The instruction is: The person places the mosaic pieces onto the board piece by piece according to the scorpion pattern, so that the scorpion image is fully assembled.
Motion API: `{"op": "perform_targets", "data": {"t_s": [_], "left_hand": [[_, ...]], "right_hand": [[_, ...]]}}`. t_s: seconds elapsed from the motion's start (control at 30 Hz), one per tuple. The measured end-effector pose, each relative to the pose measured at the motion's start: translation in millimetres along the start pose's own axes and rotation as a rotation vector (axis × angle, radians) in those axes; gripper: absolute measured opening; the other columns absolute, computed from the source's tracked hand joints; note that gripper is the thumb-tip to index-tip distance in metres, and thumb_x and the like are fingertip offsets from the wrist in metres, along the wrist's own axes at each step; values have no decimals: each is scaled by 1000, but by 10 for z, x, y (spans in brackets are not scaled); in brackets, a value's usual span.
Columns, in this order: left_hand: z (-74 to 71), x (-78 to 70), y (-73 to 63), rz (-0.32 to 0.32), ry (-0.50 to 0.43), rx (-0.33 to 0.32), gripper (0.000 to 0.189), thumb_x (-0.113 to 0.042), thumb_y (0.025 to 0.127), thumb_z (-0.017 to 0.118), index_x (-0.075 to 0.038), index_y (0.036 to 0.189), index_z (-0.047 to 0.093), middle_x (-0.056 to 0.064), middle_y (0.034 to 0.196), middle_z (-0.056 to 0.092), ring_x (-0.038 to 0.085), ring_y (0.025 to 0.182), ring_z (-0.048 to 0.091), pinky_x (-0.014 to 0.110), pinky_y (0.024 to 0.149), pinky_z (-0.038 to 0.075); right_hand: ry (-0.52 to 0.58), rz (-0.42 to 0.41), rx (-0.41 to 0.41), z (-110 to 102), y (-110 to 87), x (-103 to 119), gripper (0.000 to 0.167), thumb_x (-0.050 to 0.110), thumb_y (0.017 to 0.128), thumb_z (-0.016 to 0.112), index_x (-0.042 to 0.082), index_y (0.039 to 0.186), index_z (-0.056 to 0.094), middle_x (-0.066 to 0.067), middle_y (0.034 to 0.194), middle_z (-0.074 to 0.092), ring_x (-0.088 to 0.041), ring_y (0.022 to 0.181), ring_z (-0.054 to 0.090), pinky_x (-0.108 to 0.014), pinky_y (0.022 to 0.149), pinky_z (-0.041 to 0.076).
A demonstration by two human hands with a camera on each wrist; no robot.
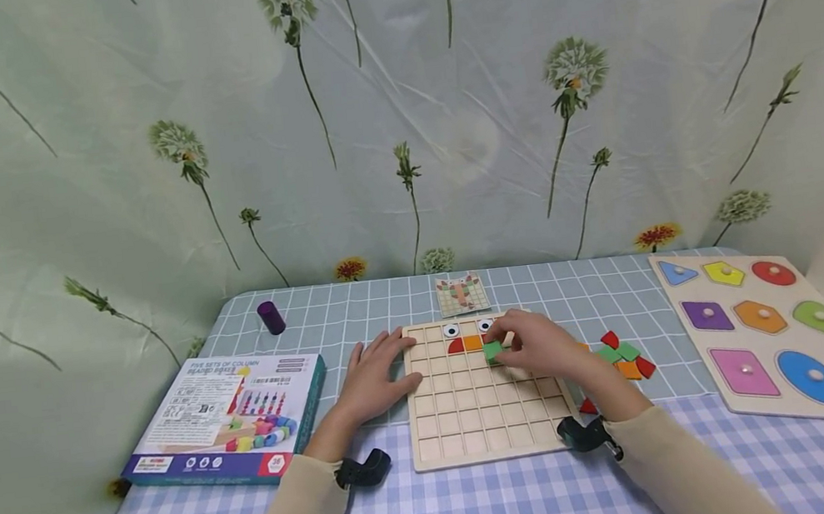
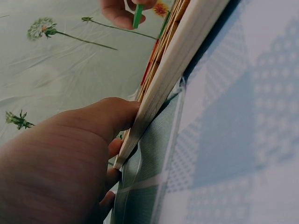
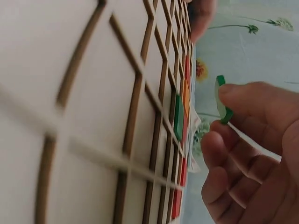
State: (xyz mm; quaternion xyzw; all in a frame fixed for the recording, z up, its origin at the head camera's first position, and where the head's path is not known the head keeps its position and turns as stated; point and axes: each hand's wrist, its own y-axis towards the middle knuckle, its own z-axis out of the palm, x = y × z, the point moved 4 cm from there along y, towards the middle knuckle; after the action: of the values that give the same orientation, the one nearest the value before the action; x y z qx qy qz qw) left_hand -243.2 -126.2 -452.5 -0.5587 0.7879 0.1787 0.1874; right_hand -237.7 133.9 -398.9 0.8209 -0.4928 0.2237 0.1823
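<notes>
A wooden grid board (image 1: 459,419) lies flat in the middle of the table. In its upper rows sit two eye tiles (image 1: 452,331), a red curved piece (image 1: 455,345), an orange square (image 1: 473,343) and a green piece (image 3: 178,116). My right hand (image 1: 542,345) is over the board's upper right, pinching another green piece (image 3: 221,100) between thumb and fingers, apart from the grid in the right wrist view. My left hand (image 1: 375,380) rests at the board's left edge, fingers extended, its thumb touching the side in the left wrist view.
Loose red, green and orange pieces (image 1: 627,352) lie right of the board. Behind it is a pattern card (image 1: 463,294). A boxed bead set (image 1: 229,419) and purple cylinder (image 1: 271,318) are at left; a knobbed shape puzzle (image 1: 756,346) is at right.
</notes>
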Motion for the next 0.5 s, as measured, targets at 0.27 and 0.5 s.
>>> {"op": "perform_targets", "data": {"t_s": [0.27, 0.5], "left_hand": [[7, 6, -3, -2, -3, -6, 58, -43, 91, 67, -22, 144, 53, 4, 163, 35, 30, 154, 26, 63, 124, 6], [9, 13, 0, 8, 1, -9, 58, -43, 92, 66, -22, 144, 52, 4, 163, 35, 30, 154, 26, 63, 123, 7]], "right_hand": [[-3, 58, 24, 140, 125, 108, 17, 18, 86, 78, 15, 100, 70, -2, 87, 60, -13, 77, 51, -29, 70, 44], [0, 168, 39, 252, 217, 167, 18, 20, 84, 80, 20, 99, 71, 3, 76, 59, -13, 70, 51, -27, 64, 41]]}}
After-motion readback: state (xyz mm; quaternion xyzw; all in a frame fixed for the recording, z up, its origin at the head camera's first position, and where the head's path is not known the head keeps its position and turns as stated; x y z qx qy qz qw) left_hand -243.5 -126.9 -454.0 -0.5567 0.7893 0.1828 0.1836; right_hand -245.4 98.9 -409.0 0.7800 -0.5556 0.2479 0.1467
